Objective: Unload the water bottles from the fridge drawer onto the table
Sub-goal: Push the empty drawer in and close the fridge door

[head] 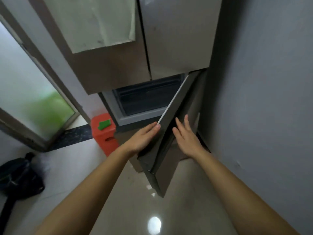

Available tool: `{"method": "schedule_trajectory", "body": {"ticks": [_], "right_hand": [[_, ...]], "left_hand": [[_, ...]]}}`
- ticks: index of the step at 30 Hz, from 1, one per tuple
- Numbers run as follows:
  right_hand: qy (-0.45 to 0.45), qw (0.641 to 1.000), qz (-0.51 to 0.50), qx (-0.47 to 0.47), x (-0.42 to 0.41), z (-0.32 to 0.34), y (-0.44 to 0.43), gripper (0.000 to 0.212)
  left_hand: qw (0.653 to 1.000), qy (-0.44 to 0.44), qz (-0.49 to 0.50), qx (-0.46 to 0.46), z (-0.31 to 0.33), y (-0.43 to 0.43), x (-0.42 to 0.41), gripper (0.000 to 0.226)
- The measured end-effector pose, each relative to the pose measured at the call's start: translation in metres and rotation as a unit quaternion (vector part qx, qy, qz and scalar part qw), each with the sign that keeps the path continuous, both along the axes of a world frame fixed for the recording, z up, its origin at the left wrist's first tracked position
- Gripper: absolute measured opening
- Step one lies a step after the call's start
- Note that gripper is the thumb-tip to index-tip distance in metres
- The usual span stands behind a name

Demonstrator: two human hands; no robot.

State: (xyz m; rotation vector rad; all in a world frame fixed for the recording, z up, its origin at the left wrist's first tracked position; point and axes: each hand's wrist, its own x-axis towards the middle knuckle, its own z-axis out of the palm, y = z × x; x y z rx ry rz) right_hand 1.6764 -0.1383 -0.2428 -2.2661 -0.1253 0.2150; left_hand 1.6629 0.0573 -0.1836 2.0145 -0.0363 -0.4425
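The grey fridge stands ahead with its upper doors closed. Its lower right door is swung out towards me, edge on. Behind it a dark fridge drawer shows in the open compartment; no water bottles are visible. My left hand rests with straight fingers against the door's inner side, near its white seal edge. My right hand lies flat, fingers spread, on the door's outer face. The table is out of view.
A grey wall runs close along the right. An orange stool with a green item on it stands left of the fridge. A frosted glass door is at the left, and a black bag sits on the glossy floor.
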Motion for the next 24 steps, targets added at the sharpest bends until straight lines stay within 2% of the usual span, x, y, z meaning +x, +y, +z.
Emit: {"method": "schedule_trajectory", "body": {"ticks": [2, 3, 5, 7, 13, 18, 22, 24], "right_hand": [[0.013, 1.000, 0.001, -0.006, 0.009, 0.002, 0.033, 0.060], [0.013, 1.000, 0.000, -0.012, 0.015, 0.003, 0.049, 0.061], [0.006, 1.000, -0.009, -0.019, 0.029, 0.004, 0.080, 0.062], [-0.001, 0.999, -0.021, -0.026, 0.044, 0.003, 0.109, 0.062], [-0.046, 0.997, 0.006, -0.059, 0.089, -0.012, 0.148, 0.066], [-0.086, 0.984, 0.075, -0.137, 0.130, -0.023, 0.139, 0.069], [-0.125, 0.946, 0.149, -0.259, 0.168, -0.024, 0.126, 0.070], [-0.149, 0.924, 0.176, -0.306, 0.183, -0.025, 0.123, 0.068]], "left_hand": [[0.996, -0.019, -0.011, 0.086, 0.004, 0.036, -0.001, 0.077], [0.984, -0.060, -0.025, 0.165, 0.004, 0.053, -0.001, 0.086], [0.932, -0.147, -0.038, 0.329, -0.004, 0.083, 0.001, 0.091], [0.883, -0.204, -0.016, 0.423, -0.017, 0.108, 0.005, 0.080], [0.825, -0.231, 0.105, 0.506, -0.036, 0.146, 0.047, 0.061], [0.784, -0.240, 0.113, 0.562, -0.041, 0.168, 0.090, 0.071], [0.799, -0.203, 0.138, 0.549, -0.052, 0.170, 0.116, 0.078], [0.801, -0.150, 0.113, 0.568, -0.066, 0.166, 0.124, 0.093]]}}
